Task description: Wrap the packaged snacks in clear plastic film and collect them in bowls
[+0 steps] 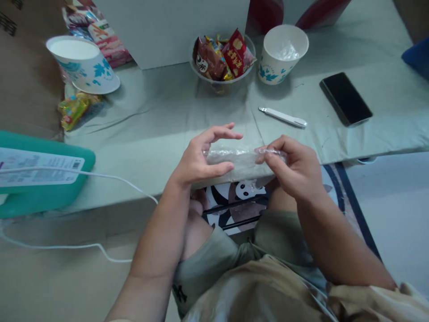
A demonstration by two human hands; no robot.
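A clear, crinkled plastic wrapper [231, 154] stretches sideways between my hands, over the front edge of the cloth-covered table. My right hand [291, 163] pinches its right end between thumb and fingers. At the other end, my left hand [204, 154] has its thumb and fingers spread apart around the wrapper, not closed on it. Whether anything is inside the wrapper, I cannot tell. Just beyond my right hand lies a slim white penknife-like tool [283, 117].
A clear bowl [219, 84] of packaged snacks stands at the back beside a paper cup [276, 67] with clear plastic in it. A black phone [346, 99] lies right. Left are another paper cup [87, 67], yellow snack packets [75, 109], a green jug [77, 156] and a white cable [117, 176].
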